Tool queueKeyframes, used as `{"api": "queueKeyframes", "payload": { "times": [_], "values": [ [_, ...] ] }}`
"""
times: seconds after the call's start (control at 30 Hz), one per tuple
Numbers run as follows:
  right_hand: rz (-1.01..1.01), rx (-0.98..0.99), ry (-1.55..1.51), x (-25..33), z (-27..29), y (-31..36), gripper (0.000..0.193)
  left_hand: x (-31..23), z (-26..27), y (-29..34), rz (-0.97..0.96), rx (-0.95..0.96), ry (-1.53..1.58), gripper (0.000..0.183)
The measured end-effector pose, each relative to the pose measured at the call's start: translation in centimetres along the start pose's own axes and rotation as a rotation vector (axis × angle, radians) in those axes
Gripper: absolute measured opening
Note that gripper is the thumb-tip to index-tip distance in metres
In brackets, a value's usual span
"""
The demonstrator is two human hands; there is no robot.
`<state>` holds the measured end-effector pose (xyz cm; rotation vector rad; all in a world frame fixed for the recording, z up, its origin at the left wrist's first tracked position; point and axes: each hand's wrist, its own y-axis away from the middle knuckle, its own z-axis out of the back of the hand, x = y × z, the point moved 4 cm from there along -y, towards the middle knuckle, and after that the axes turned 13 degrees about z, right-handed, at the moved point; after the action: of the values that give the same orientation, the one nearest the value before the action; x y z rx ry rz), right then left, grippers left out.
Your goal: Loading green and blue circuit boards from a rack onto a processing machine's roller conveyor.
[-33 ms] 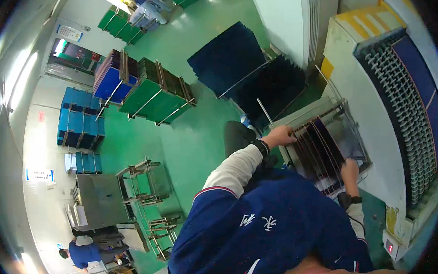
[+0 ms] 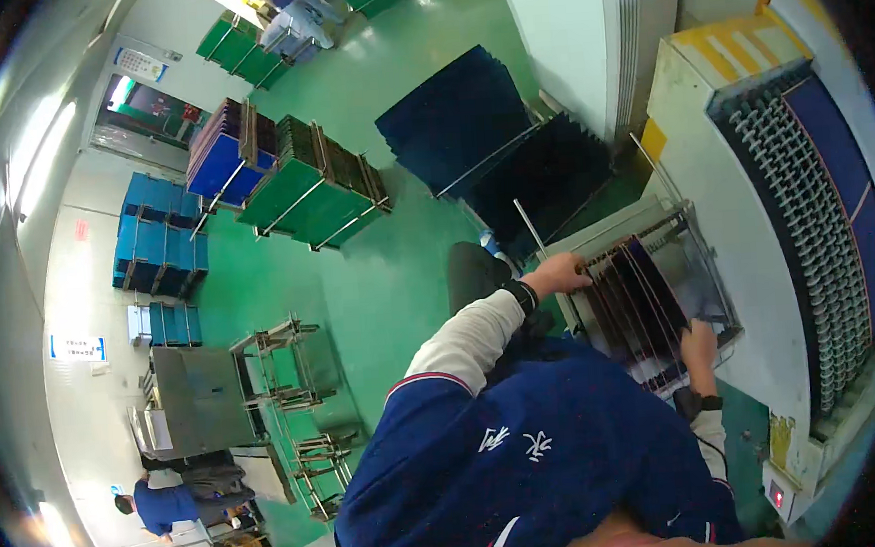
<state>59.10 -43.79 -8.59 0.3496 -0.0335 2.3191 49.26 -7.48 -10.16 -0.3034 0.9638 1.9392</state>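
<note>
Both hands on dark panels in the slotted rack

Left hand (image 2: 556,274) grips the rack's (image 2: 710,275) far panel (image 2: 607,259); right hand (image 2: 700,344) clasps a near panel (image 2: 659,295). Many panels stand slotted beside the conveyor machine (image 2: 804,211); none lifted out.

dark panels (image 2: 639,296) | green floor (image 2: 377,267) | blue racks (image 2: 161,250) | yellow-striped white machine (image 2: 753,184)

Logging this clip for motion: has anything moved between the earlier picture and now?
Nothing has visibly changed. The left hand rests on the upper end of the dark panels standing in the metal rack, and the right hand grips their lower edge, as before. The conveyor machine, green carts and the far person keep their places.
</note>
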Motion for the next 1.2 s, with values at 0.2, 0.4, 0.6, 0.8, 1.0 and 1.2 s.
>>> {"api": "queueKeyframes", "payload": {
  "times": [0.2, 0.4, 0.6, 0.8, 1.0, 1.2],
  "values": [
    [-0.087, -0.075, -0.124, 2.8, 8.7, 0.6, 0.021, -0.6, 1.5, -0.3, -0.079, 0.010, -0.070, 0.043],
    [-0.195, -0.097, -0.268, 2.4, 18.4, 3.3, 0.027, -6.8, 5.7, 0.0, -0.224, -0.082, 0.022, 0.059],
    [-0.464, -0.469, -0.663, -2.8, 21.0, 8.2, 0.028, -12.9, 2.9, -0.9, -0.243, 0.269, 0.277, 0.055],
    [-0.538, -0.778, -1.216, -5.9, 20.9, 8.3, 0.038, -15.4, 1.8, -0.7, -0.171, 0.385, 0.458, 0.061],
    [-0.634, -0.878, -1.905, -4.9, 16.7, 6.3, 0.044, -18.8, 2.5, 0.0, -0.022, 0.676, 0.722, 0.045],
    [-0.542, -0.829, -1.947, -6.0, 14.7, 6.5, 0.042, -21.5, 3.8, -0.8, 0.049, 0.578, 0.984, 0.024]
  ]
}}
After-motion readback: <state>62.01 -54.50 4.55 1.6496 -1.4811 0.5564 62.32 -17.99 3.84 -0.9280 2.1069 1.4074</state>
